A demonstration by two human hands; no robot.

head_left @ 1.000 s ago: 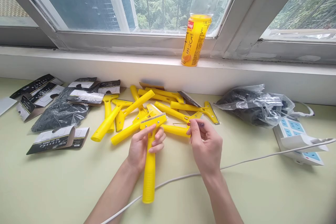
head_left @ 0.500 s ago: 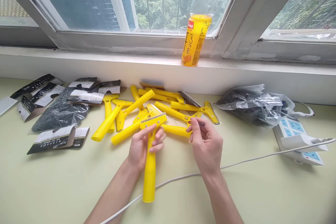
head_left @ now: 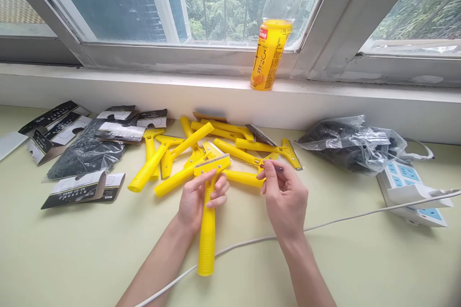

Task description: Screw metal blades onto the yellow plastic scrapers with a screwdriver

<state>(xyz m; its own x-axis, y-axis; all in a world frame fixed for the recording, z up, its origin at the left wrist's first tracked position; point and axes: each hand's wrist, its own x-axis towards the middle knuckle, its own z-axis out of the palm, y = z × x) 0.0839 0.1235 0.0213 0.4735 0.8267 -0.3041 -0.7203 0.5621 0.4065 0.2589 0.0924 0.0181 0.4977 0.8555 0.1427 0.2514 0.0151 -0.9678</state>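
My left hand (head_left: 196, 199) is closed around the neck of a yellow scraper (head_left: 206, 244), its ribbed handle pointing toward me. The scraper's wide head carries a metal blade edge and two screws, and my index finger lies along its underside. To the right, my right hand (head_left: 286, 196) pinches a slim dark-red tool (head_left: 278, 169) that looks like a small screwdriver; its tip is too small to make out. The tool is apart from the held scraper. Behind both hands lies a loose pile of several yellow scrapers (head_left: 151, 168).
Black-and-white cardboard packaging (head_left: 75, 189) and a dark plastic bag (head_left: 86, 153) lie at left. Another clear bag with black contents (head_left: 353, 148) sits at right beside a power strip (head_left: 399, 177). A white cable (head_left: 248, 244) crosses under my arms. A juice bottle (head_left: 272, 53) stands on the sill.
The whole view has shifted very slightly. Both hands keep the same grip and position relative to the scrapers.
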